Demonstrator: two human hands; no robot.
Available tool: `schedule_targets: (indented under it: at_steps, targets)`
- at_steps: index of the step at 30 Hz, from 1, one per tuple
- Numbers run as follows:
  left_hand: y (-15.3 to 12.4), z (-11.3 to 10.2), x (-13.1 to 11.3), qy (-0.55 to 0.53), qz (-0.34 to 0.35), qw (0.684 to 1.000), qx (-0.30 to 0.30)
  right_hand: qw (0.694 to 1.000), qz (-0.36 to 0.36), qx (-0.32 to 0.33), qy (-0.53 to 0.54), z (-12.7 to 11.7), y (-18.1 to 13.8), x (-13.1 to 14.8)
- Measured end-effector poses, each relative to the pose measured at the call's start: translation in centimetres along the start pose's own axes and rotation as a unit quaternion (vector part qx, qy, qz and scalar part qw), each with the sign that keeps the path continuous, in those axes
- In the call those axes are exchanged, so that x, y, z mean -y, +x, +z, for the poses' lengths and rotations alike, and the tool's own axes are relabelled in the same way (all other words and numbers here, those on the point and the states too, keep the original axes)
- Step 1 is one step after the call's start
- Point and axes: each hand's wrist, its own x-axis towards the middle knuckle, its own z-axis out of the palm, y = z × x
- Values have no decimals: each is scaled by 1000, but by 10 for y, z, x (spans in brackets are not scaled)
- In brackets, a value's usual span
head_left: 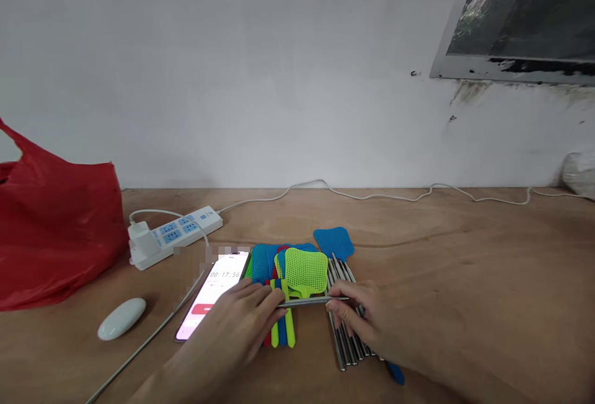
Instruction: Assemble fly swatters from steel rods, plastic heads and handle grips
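A thin metal rod [307, 302] lies level between my two hands. My left hand [253, 314] is closed round its left end, above several coloured plastic handles [282, 329]. Thumb and fingers of my right hand [356, 311] pinch the rod near its right end. Just behind the rod is a yellow-green fly swatter head [307, 271], lying over blue swatter heads [264, 261]. Below my right hand several metal rods [341, 348] lie side by side, partly hidden by it. A separate blue swatter head [334, 243] rests at their far end.
A phone [218, 292] showing a timer lies left of the swatters. Farther left are a white mouse [121, 318], a white power strip [186, 230] with a plugged-in charger, and a red plastic bag [60, 224]. A white cable [372, 197] runs along the wall.
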Motion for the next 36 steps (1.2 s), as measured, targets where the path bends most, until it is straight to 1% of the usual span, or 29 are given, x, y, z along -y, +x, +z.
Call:
schedule_targets:
  at_steps: [1,3,6,8,10,14,16,20,24,28,33,36]
  targets:
    - [1,0,-2,-3,6,1000,23,999,-12,-7,-51,-2,-1,6]
    - [-1,1,-6,-14,10,998,57,993,-35,12,-110,-7,-5,17]
    - [-7,1,-9,-28,14,996,79,991,-22,36,-131,-11,-11,29]
    - [-13,-1,-10,-33,17,996,77,993,-1,48,-108,-12,-14,35]
    - [-16,-4,-11,-39,21,996,78,995,4,55,-83,-11,-17,38]
    - [-18,-9,-13,-46,31,994,90,997,-18,37,-63,-8,-22,38]
    - [-18,-9,-13,-51,28,995,84,997,-25,30,-67,-9,-24,38]
    - [-22,-8,-13,-77,23,994,71,993,-30,38,-106,-15,-28,39]
    - [-24,-9,-12,-96,26,994,55,990,-74,28,-116,-14,-29,33]
    - [-21,-8,-13,-106,42,991,64,983,-108,28,-146,-11,-30,27]
    - [-18,-5,-15,-100,40,992,65,963,-116,68,-232,-15,-26,36]
    - [-20,-4,-15,-104,40,990,82,957,-131,91,-244,-17,-24,42]
